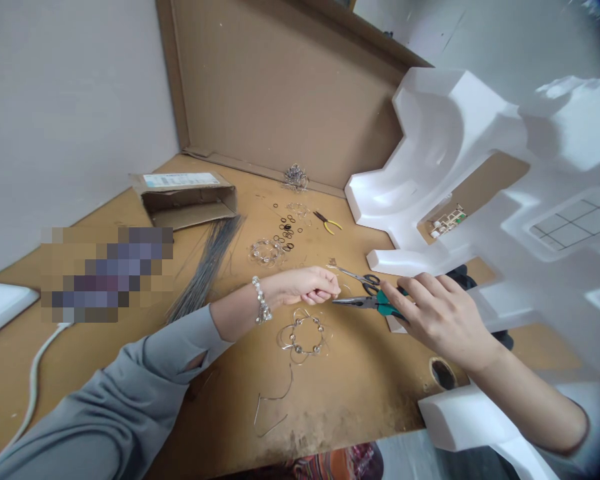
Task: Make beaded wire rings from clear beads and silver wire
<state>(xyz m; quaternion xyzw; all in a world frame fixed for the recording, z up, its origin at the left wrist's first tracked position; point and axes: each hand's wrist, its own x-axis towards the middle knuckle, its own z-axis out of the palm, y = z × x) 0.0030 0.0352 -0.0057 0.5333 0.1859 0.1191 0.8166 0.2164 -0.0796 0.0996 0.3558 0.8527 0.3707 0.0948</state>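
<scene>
My right hand (425, 313) is closed round the green handles of long-nose pliers (356, 302), whose jaws point left. Close to the plier tips, my left hand (316, 285) is closed in a pinch; whatever lies between its fingers is too small to make out. A bead bracelet (261, 300) circles the left wrist. Just below the hands lies a ring of wire and clear beads (307, 335). Bent pieces of wire (275, 399) rest nearer the front edge. Scissors with dark handles (363, 277) lie on the table behind the pliers.
A bundle of straight wires (205, 273) lies left of centre by an open cardboard box (190, 203). Farther back are another beaded ring (267, 252), dark small rings (287, 230), yellow-handled pliers (329, 222) and a wire tangle (295, 177). White foam pieces (380, 200) stand along the right.
</scene>
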